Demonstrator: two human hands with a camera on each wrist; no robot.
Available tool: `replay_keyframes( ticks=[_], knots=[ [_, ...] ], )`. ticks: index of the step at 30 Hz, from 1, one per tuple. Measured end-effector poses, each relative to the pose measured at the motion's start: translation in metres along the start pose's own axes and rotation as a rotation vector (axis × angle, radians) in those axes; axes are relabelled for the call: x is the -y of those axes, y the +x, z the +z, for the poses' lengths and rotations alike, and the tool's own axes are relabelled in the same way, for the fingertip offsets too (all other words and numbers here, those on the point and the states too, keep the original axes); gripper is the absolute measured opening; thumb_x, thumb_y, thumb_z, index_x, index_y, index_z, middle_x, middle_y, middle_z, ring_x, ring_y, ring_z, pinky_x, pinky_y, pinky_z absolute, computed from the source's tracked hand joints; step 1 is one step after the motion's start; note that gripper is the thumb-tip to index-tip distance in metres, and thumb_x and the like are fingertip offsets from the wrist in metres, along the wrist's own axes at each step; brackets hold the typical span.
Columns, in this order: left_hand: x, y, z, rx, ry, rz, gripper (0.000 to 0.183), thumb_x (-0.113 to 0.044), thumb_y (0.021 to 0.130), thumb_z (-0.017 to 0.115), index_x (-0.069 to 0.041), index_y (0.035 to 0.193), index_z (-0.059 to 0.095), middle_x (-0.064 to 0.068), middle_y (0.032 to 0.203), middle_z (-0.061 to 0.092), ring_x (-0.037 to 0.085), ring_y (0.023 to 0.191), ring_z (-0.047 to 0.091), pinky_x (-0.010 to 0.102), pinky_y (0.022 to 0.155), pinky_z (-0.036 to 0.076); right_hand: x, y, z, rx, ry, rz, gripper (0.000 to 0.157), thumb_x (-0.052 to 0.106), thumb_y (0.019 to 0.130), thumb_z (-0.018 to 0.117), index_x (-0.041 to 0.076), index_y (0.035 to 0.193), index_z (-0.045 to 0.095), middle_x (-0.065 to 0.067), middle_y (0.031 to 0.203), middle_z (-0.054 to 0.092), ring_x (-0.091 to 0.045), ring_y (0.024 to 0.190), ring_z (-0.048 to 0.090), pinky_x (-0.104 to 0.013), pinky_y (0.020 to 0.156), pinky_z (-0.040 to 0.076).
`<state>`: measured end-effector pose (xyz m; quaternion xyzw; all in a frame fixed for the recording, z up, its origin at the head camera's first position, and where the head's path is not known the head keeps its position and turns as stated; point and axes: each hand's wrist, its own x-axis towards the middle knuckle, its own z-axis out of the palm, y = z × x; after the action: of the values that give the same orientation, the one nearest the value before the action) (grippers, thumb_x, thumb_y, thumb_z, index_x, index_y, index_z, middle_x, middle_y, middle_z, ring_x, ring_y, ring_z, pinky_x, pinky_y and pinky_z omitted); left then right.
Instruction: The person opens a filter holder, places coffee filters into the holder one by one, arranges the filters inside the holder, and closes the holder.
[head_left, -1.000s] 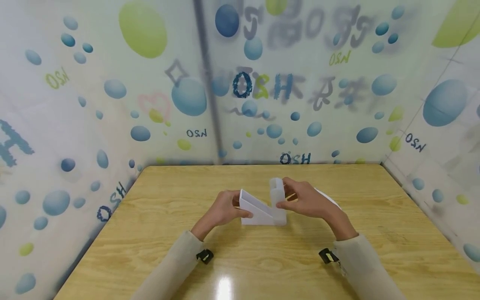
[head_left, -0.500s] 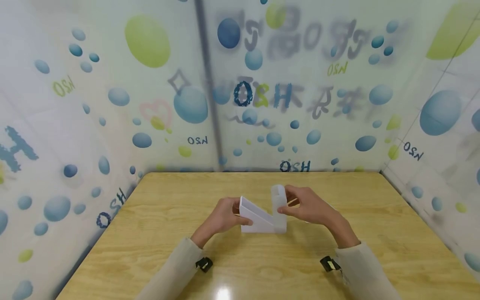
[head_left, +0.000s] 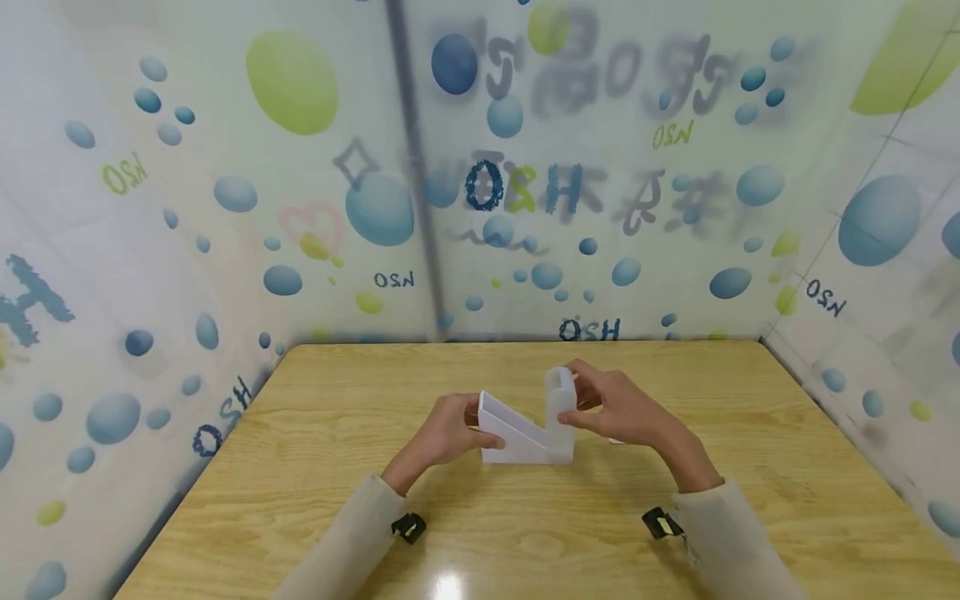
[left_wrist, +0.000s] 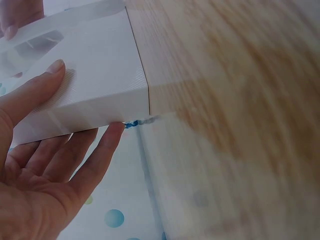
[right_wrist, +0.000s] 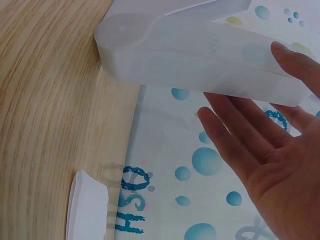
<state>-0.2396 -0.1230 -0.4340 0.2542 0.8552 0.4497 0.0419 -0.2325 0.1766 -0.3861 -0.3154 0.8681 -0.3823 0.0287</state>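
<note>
A white plastic box (head_left: 513,437) with a slanting open top stands on the table. At its right end a translucent, hollow cover (head_left: 560,408) stands upright, rising above the slope. The left hand (head_left: 447,429) grips the tall left end, thumb on the near face and fingers behind. In the left wrist view the thumb lies on the white box (left_wrist: 107,60), fingertips against its end wall. The right hand (head_left: 618,408) pinches the cover from its outer side; in the right wrist view, the translucent cover (right_wrist: 190,62) sits between thumb and fingers.
A folded, paper-like white stack (right_wrist: 87,207) lies on the table beyond the right hand, mostly hidden in the head view. The wooden table (head_left: 480,533) meets a wall (head_left: 645,125) printed with blue and green bubbles at its far edge.
The translucent cover has tilted slightly to the right with the right hand, and more of its hollow shows. The left hand stays on the box. The head view has shifted slightly.
</note>
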Motion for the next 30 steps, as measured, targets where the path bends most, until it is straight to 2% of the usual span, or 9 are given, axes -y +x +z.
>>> replay_keyframes(
  ticks=[7, 15, 22, 30],
  knots=[
    [-0.0002, 0.0011, 0.0, 0.001, 0.001, -0.007, 0.03, -0.012, 0.082, 0.089, -0.011, 0.109, 0.076, 0.007, 0.105, 0.079, 0.016, 0.088, 0.078, 0.023, 0.073, 0.062, -0.0003, 0.0004, -0.0002, -0.031, -0.008, 0.043, 0.041, 0.038, 0.101, 0.069, 0.017, 0.133, 0.054, -0.005, 0.109, 0.076, -0.017, 0.098, 0.075, -0.042, 0.09, 0.064],
    [0.0013, 0.0004, 0.0007, -0.001, -0.006, -0.006, 0.03, -0.011, 0.081, 0.089, -0.011, 0.108, 0.076, 0.007, 0.105, 0.079, 0.016, 0.088, 0.078, 0.023, 0.072, 0.062, 0.0009, 0.0001, -0.0008, -0.033, -0.013, 0.032, 0.045, 0.036, 0.1, 0.069, 0.017, 0.137, 0.05, -0.006, 0.109, 0.077, -0.018, 0.098, 0.076, -0.037, 0.083, 0.065],
    [0.0, 0.0016, 0.0008, -0.005, -0.01, -0.007, 0.031, -0.011, 0.082, 0.089, -0.01, 0.11, 0.076, 0.008, 0.107, 0.079, 0.018, 0.089, 0.078, 0.026, 0.074, 0.063, 0.0052, -0.0002, -0.0024, -0.089, -0.019, 0.034, 0.038, 0.033, 0.097, 0.074, 0.015, 0.127, 0.059, -0.004, 0.113, 0.072, -0.021, 0.103, 0.072, -0.044, 0.088, 0.064],
    [-0.0006, -0.0004, 0.0004, -0.003, -0.014, -0.022, 0.031, -0.01, 0.082, 0.088, -0.01, 0.11, 0.076, 0.009, 0.107, 0.079, 0.018, 0.09, 0.078, 0.026, 0.074, 0.064, 0.0058, -0.0016, -0.0046, -0.101, -0.028, 0.043, 0.039, 0.031, 0.094, 0.078, 0.013, 0.125, 0.061, -0.004, 0.112, 0.071, -0.018, 0.1, 0.072, -0.038, 0.086, 0.065]
  ],
)
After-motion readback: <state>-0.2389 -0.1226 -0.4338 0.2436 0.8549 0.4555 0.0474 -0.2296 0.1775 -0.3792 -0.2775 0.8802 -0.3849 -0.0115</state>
